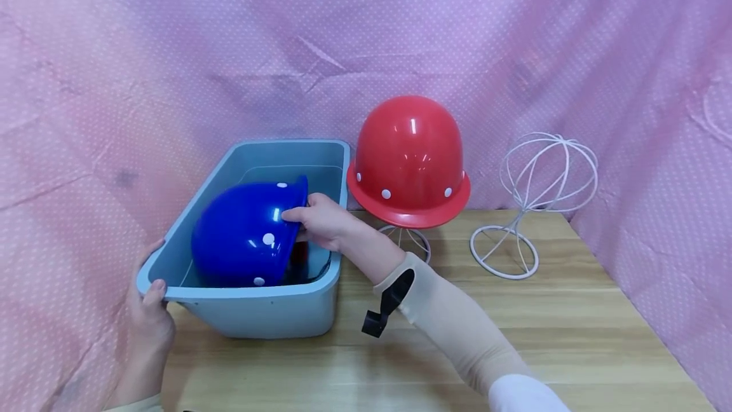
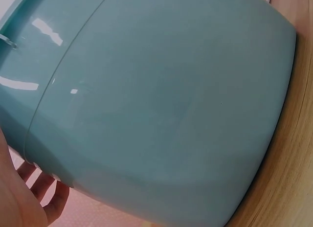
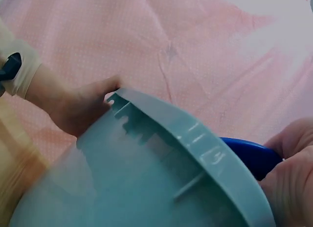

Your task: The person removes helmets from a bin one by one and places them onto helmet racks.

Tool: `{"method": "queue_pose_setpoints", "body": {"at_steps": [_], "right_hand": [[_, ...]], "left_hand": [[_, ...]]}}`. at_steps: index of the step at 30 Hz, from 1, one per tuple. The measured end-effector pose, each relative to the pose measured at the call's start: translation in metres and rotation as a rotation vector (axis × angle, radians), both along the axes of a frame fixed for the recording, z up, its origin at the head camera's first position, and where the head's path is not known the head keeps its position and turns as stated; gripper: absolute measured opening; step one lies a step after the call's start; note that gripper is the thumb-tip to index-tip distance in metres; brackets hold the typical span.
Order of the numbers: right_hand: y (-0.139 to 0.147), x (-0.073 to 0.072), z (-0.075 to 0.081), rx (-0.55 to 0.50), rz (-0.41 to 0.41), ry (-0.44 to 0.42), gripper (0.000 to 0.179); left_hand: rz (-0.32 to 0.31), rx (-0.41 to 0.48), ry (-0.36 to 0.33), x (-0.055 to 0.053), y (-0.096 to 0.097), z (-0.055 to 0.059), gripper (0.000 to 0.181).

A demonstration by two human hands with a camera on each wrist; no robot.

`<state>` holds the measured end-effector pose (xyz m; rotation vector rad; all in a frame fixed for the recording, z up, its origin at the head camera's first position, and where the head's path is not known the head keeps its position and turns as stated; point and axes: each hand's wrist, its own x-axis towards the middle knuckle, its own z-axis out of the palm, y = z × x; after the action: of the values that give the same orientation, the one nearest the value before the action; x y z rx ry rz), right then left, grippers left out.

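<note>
A blue hard hat (image 1: 237, 231) lies tilted on its side inside a grey-blue plastic bin (image 1: 269, 316). My right hand (image 1: 327, 222) pinches its brim, with the thumb on the outer shell and the other fingers partly hidden behind the brim. At the bin's near left corner, my left hand (image 1: 151, 320) grips the rim, thumb on top. The left wrist view shows the curled fingers of that hand (image 2: 19, 195) against the bin's outer wall (image 2: 161, 100). Under the hard hat, something dark with a bit of red shows in the bin; its kind is unclear.
A red hard hat (image 1: 408, 157) sits on a white wire stand right of the bin. Farther right stands a bare white wire stand (image 1: 517, 215) with a round cage top. All are on a wooden table (image 1: 572, 336), with pink dotted cloth (image 1: 366, 37) hanging behind and beside it.
</note>
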<state>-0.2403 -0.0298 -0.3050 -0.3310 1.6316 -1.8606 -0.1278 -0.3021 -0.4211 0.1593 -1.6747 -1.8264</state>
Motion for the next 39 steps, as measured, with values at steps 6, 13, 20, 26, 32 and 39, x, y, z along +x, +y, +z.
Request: {"method": "queue_pose_setpoints", "body": {"at_steps": [6,13,20,26,32,39], "right_hand": [[0.006,0.004,-0.001,-0.158,-0.105,-0.051,0.052],[0.007,0.017,-0.003,-0.344,-0.178,-0.13,0.054],[0.008,0.032,0.004,-0.581,-0.192,-0.283,0.058],[0.009,0.039,0.01,-0.663,-0.129,-0.2,0.055],[0.018,0.041,0.021,-0.733,-0.088,-0.088,0.05],[0.032,0.042,0.041,-0.811,-0.065,0.06,0.044]], "left_hand": [[0.007,-0.051,-0.082,0.0,-0.001,0.001,0.063],[0.024,-0.055,-0.082,0.002,-0.002,-0.001,0.062],[0.031,-0.054,-0.05,0.002,0.0,-0.002,0.064],[0.047,-0.073,-0.078,0.004,0.001,-0.004,0.064],[0.051,-0.098,-0.12,0.007,0.002,-0.004,0.062],[0.031,-0.054,-0.014,0.003,-0.001,-0.004,0.066]]}}
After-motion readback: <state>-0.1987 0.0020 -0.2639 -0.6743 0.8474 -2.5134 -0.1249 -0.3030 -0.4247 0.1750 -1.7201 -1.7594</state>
